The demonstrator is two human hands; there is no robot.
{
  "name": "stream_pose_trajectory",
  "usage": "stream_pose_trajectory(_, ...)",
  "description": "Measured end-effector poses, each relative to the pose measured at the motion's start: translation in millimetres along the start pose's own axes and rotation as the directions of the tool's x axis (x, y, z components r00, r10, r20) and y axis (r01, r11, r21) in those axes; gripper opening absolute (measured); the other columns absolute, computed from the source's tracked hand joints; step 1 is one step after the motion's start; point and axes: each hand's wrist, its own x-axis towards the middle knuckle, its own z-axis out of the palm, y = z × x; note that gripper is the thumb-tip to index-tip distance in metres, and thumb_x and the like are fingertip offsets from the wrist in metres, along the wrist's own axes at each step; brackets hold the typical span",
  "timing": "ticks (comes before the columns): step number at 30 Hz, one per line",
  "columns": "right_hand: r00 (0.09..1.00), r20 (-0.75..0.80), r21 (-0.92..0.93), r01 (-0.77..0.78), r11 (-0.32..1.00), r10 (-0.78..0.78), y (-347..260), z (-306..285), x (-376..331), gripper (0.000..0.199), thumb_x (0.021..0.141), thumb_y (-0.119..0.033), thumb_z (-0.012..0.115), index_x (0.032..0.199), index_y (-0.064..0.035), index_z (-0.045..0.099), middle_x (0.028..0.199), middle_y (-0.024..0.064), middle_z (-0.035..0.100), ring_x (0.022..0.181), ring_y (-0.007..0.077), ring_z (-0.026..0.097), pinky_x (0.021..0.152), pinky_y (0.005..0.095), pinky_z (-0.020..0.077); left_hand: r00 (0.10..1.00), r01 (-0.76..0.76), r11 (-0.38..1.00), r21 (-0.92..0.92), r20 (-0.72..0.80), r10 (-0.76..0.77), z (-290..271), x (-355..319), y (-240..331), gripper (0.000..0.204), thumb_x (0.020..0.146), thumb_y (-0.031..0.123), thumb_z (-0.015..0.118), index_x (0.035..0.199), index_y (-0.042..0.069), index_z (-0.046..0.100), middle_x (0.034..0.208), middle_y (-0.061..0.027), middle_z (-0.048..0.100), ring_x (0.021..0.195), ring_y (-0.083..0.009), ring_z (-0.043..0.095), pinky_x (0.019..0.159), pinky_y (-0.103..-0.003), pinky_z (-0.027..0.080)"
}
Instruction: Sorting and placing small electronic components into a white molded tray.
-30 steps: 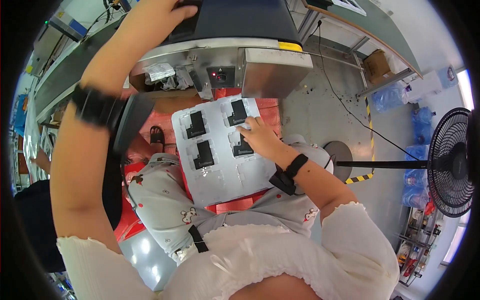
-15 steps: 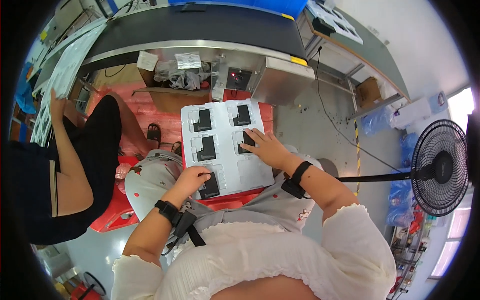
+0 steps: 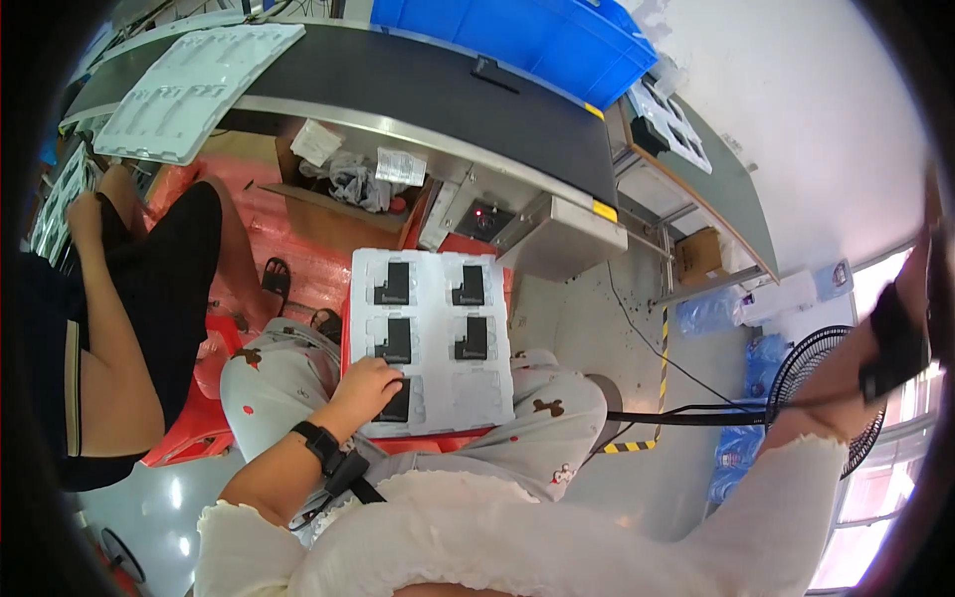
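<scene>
On my lap a white moulded tray [image 3: 434, 269] holds several flat black L-shaped parts, one of them an upper-right part [image 3: 468, 286]. Its near-right compartment [image 3: 477, 400] has no part in it. At the near-left corner my left hand [image 3: 366, 392] is closed, its fingers curled at the edge of the nearest black L-shaped part [image 3: 395, 403]. My right arm is stretched far out to the right. There my right hand [image 3: 927, 239] lies in the dark rim of the picture, and its fingers cannot be made out.
A black conveyor belt [image 3: 418, 85] runs ahead, with a blue crate [image 3: 527, 40] behind it and a white tray [image 3: 194, 90] at its left. A seated co-worker [image 3: 109, 368] is at my left. A black fan [image 3: 821, 398] stands at right, near my arm.
My right hand has left the tray and swung far out to the right. The left hand stays at the near-left part. The view has shifted, and a white tray now lies on the belt's left end.
</scene>
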Motion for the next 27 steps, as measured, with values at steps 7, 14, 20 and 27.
stream_pose_trajectory(7,0.468,-0.413,0.647,-0.453,0.614,0.781,164.9,123.9,255.3,0.059,0.080,-0.049,0.061,0.099,0.0073,0.059,0.094,0.0173,0.062,0.081,0.0264,0.062,0.074,0.0353,0.0511,0.998,-0.054,0.998,0.032,-0.030,0.055,-9.0,-0.9,12.8,0.018,0.071,0.013,0.069,0.088,0.006,0.065,0.095,-0.0112,0.048,0.090,-0.0297,0.051,0.076,-0.038,0.044)
stream_pose_trajectory(14,0.351,-0.503,0.268,-0.805,0.529,0.790,194.4,204.0,305.1,0.059,0.066,-0.053,0.069,0.109,-0.0116,0.065,0.115,0.0194,0.059,0.112,0.0315,0.054,0.093,0.0419,0.0425,0.997,-0.030,0.998,0.059,0.068,0.026,-7.8,-4.9,13.1,0.030,0.066,0.013,0.073,0.091,0.005,0.059,0.096,-0.0100,0.048,0.091,-0.0303,0.051,0.077,-0.039,0.044)
stream_pose_trajectory(20,0.428,-0.475,0.664,-0.398,0.632,0.769,217.9,211.2,271.4,0.010,0.077,-0.009,0.064,0.074,-0.0045,0.056,0.053,0.0041,0.049,0.051,0.0154,0.050,0.048,0.0289,0.0416,0.993,0.008,0.999,0.044,0.121,-0.013,-13.6,1.0,15.7,0.039,0.063,0.014,0.076,0.096,0.004,0.057,0.103,-0.0108,0.046,0.097,-0.0304,0.049,0.083,-0.039,0.042)
stream_pose_trajectory(27,0.561,-0.511,0.842,0.176,0.510,0.651,139.1,220.7,180.5,0.041,0.079,-0.010,0.061,0.117,-0.0050,0.045,0.076,0.0086,0.059,0.058,0.0165,0.056,0.052,0.0264,0.0462,0.996,-0.020,0.998,0.053,0.084,0.016,-2.7,2.9,12.8,0.048,0.055,0.012,0.080,0.095,0.005,0.054,0.109,-0.0110,0.044,0.101,-0.0316,0.048,0.085,-0.039,0.041)
